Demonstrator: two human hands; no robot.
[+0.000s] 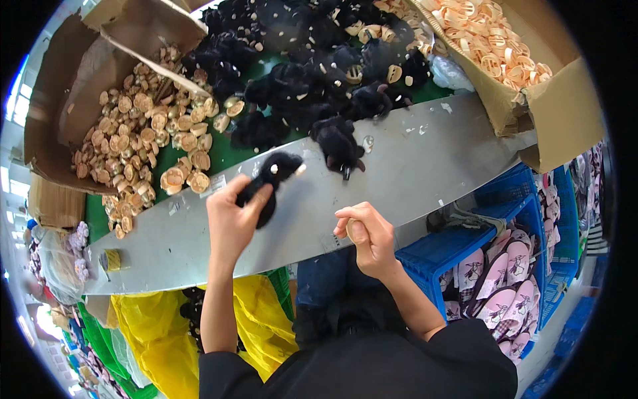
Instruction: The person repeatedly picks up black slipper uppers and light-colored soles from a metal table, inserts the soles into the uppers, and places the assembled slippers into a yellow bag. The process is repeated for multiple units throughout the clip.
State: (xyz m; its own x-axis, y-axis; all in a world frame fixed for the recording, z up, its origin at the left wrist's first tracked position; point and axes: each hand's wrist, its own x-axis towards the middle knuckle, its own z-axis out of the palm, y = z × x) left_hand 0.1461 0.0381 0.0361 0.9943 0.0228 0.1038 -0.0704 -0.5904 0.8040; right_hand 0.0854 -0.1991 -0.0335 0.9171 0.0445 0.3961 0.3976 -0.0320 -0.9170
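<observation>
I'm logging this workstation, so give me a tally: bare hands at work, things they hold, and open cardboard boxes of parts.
Bare hands: 2 (left hand, right hand)
Held black plush piece: 1
Held small tan piece, partly hidden: 1
Open cardboard boxes: 2 (left box, right box)
Total: 6

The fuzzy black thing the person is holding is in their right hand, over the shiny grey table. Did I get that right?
Not quite: the head view shows the fuzzy black thing in the person's left hand, not the right hand. It is over the shiny grey table, as you said.
</observation>
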